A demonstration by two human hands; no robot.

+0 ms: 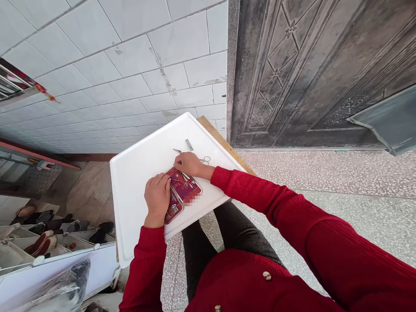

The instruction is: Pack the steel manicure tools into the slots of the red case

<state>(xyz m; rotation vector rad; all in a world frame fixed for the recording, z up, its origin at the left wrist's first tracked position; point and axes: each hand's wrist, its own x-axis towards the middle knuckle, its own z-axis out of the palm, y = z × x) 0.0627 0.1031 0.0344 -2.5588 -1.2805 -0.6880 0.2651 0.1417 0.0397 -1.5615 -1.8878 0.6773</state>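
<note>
An unfolded red manicure case (186, 187) lies on the white tabletop (136, 173), with several small metal tools set in it. My left hand (157, 196) grips the case's left edge, its fingers curled together over the upper part. At the far edge of the case, my right hand (189, 164) has its thumb and fingers pinched together; what lies between them is too small to make out. Beyond that hand, a nail clipper (189, 144) and a small pointed metal tool (177, 151) rest on the table. Small scissors (206, 160) lie beside the right wrist, partly covered by it.
A white tiled wall (130, 78) runs behind the table, and a dark carved door (292, 78) stands to the right. At lower left is a white rack (65, 249) holding several shoes. My legs (242, 229) are close against the table's near edge.
</note>
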